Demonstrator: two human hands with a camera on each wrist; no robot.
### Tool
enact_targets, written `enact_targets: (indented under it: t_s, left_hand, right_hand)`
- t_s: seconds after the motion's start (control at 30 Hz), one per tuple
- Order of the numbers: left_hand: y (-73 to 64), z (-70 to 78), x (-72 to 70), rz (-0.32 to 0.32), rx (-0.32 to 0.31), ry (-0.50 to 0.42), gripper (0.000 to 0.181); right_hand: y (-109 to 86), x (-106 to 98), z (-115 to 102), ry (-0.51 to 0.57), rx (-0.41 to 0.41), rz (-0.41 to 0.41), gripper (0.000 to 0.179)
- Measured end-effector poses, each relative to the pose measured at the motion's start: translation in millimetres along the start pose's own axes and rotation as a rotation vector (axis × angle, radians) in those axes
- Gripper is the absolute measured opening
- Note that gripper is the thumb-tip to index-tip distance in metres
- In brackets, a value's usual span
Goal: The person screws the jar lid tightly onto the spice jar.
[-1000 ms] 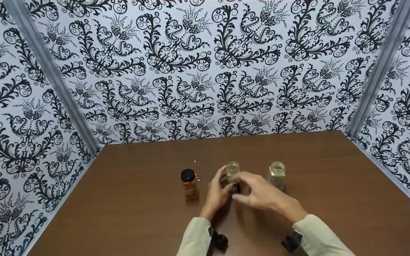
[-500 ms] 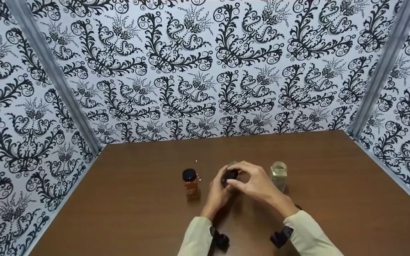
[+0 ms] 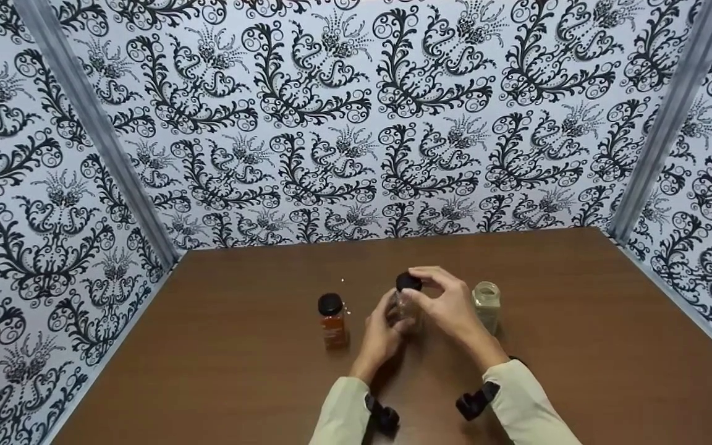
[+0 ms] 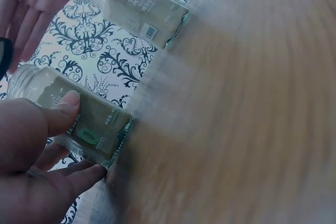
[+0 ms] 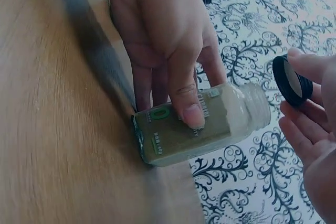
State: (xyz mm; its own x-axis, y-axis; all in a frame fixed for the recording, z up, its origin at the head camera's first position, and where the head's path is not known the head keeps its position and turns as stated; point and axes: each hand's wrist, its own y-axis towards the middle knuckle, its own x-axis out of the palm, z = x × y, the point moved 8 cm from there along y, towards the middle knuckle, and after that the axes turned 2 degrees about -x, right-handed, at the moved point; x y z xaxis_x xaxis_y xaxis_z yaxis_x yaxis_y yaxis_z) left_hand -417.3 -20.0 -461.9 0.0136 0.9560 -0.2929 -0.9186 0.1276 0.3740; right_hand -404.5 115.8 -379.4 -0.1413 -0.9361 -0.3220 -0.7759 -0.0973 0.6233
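Near the middle of the table my left hand [image 3: 381,337] grips an upright glass spice jar [image 5: 194,124], its thumb across the label. Greyish-green powder fills most of that jar, and its threaded mouth is uncovered. My right hand [image 3: 452,309] pinches a round black screw lid [image 5: 291,82] by its edge. In the right wrist view the lid stands a small gap off the mouth, its hollow side turned to view. Seen from the head, the lid overlaps the jar's top.
A second uncovered jar of similar powder [image 3: 486,306] stands to the right, close behind my right hand. Left of my hands is a black-lidded jar with orange-red contents [image 3: 333,327]. Small white specks [image 3: 347,309] lie beside it. Patterned walls [image 3: 356,154] enclose the brown table [image 3: 238,358].
My right hand has brought the black lid from low in front of the jar up to just above its mouth. The left hand keeps its grip on the jar.
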Motion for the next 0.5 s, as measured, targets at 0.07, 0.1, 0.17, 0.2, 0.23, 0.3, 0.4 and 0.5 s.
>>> enact_targets:
  t_s: [0.07,0.1,0.17,0.2,0.23,0.3,0.4,0.5]
  left_hand:
    - [-0.2,-0.4,0.0,-0.003,-0.006,0.008,0.057]
    - [-0.3,-0.4,0.0,-0.005,-0.007,0.011,0.057]
    - [-0.6,-0.8,0.0,-0.008,-0.014,0.012,0.057]
    - [-0.7,-0.7,-0.1,-0.007,-0.015,0.011,0.057]
    - [-0.9,-0.6,-0.3,-0.009,-0.015,0.013,0.057]
    - [-0.9,-0.1,-0.3,-0.010,-0.012,0.014,0.056]
    - [-0.6,0.2,0.2,-0.013,-0.009,0.012,0.055]
    - [-0.1,-0.2,0.6,-0.016,-0.018,0.012,0.056]
  right_hand:
    - [-0.3,0,4,0.002,0.015,0.018,0.037]
    - [-0.5,0,6,0.004,0.019,0.024,0.037]
    - [-1.0,1,8,0.009,0.021,0.027,0.037]
    - [-1.2,2,10,0.008,0.020,0.027,0.037]
    - [-1.5,3,11,0.008,0.017,0.027,0.037]
    - [-1.7,4,13,0.016,0.013,0.026,0.036]
    - [-2.0,5,15,-0.007,-0.007,0.027,0.036]
    - [-2.5,7,16,-0.060,-0.022,0.021,0.035]
